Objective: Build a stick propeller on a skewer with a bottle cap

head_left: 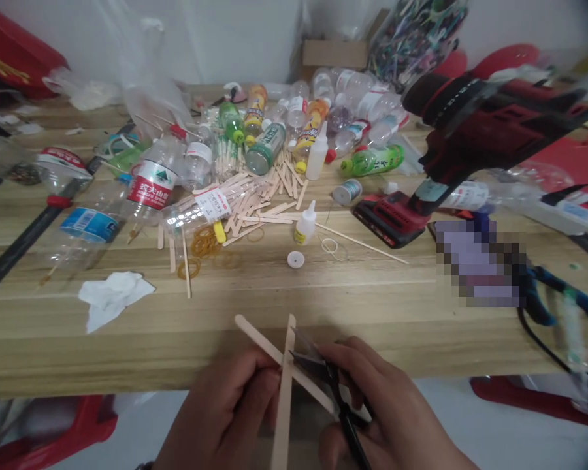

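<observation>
Near the table's front edge, my left hand [230,405] is closed on two wooden craft sticks [284,401] that cross in an X. One stick points almost straight away from me, while the other slants from upper left to lower right. My right hand [392,398] grips black-handled scissors [342,408]. The scissor blades are apart, their tips close to the crossing of the sticks; whether they touch the wood I cannot tell. Further up the table stand a small glue bottle [304,225] and its white round cap [296,260].
Loose craft sticks [274,212], rubber bands [206,243] and several plastic bottles [151,183] crowd the table's middle and back. A red-black cordless drill [470,124] stands at right, beside blue-handled pliers [539,300]. Crumpled tissue [115,297] lies at left.
</observation>
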A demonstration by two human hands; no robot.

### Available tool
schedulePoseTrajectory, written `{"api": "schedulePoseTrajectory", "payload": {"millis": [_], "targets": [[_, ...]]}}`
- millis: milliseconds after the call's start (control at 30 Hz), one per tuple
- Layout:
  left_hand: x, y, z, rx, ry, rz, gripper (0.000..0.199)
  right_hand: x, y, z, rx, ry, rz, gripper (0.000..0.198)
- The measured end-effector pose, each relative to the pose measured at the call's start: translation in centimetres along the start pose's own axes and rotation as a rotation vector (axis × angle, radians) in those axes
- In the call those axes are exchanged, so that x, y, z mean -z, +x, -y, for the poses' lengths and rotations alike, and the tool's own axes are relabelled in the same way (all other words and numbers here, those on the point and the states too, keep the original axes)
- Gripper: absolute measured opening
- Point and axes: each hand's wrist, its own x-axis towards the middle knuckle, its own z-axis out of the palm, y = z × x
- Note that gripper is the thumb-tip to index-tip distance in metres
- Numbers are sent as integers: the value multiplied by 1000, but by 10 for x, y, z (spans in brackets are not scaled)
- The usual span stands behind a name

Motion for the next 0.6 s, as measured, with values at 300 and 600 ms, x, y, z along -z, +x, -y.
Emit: {"api": "schedulePoseTrajectory", "payload": {"millis": [300,600], "targets": [[-1,-1,-3,57,-39,-51,33,8,0,-4,89,42,-50,53],[3,2,5,31,25,67,23,-3,13,3,40,63,22,52]]}}
